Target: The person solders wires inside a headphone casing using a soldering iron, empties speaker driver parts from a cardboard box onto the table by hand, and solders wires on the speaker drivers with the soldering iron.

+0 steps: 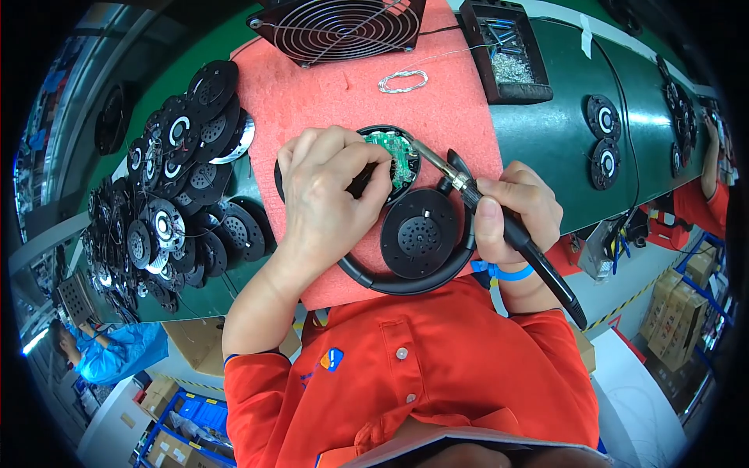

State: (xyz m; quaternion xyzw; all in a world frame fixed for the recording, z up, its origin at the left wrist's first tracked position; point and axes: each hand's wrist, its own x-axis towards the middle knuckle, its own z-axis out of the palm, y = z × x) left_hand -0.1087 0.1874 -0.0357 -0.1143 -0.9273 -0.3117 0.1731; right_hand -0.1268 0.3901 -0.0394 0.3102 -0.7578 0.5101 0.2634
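Note:
A pair of black headphones (pixel 412 284) lies on a pink foam mat (pixel 351 101), its band curving toward me. One ear cup is open and bares a green circuit board (pixel 402 162). The other, a round black speaker plate (pixel 420 234) with small holes, faces up beside it. My left hand (pixel 324 183) rests over the open cup, thumb and fingers pinched together at the board's left edge; what they pinch is hidden. With my right hand (pixel 519 214) I grip a black soldering iron (pixel 540 261). Its tip reaches the upper right rim of the open cup, near the board.
Many black speaker plates (pixel 204 179) are piled at left. Beyond the mat stand a black fan with a wire grille (pixel 343 33) and a black box of metal scraps (pixel 511 58); a loop of solder wire (pixel 402 81) lies nearby. Two plates (pixel 604 140) sit on the green table right.

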